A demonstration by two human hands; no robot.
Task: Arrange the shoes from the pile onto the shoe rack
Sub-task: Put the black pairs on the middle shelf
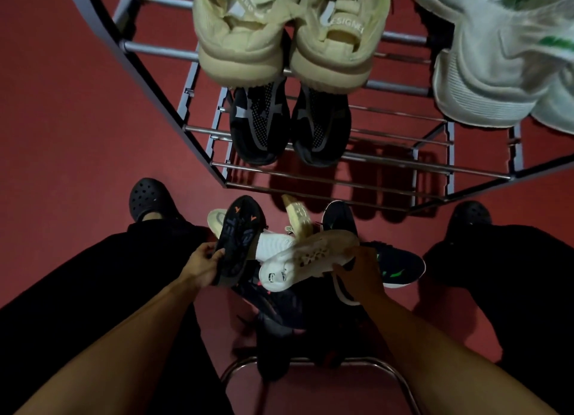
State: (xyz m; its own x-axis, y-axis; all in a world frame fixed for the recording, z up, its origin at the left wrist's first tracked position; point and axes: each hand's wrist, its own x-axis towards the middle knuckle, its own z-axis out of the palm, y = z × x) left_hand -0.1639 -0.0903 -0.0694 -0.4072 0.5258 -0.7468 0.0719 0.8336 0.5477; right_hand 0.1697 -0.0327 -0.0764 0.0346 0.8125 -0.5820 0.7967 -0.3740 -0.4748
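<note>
A pile of shoes lies on the red floor between my feet. My left hand (203,264) grips a black shoe with orange marks (239,237), sole turned up. My right hand (362,270) holds a white shoe with a tan sole (306,259), also sole up. Under them lie a dark shoe with green marks (396,265) and more black shoes (276,309). The metal shoe rack (366,159) stands ahead. A cream pair (279,32) and a white-green pair (497,51) sit on its top tier. A black pair (289,125) rests lower down.
My feet in black clogs (149,198) stand on either side of the pile, legs in black trousers. A chrome stool frame (313,365) curves at the bottom centre. The rack's lower bars to the right of the black pair hold nothing.
</note>
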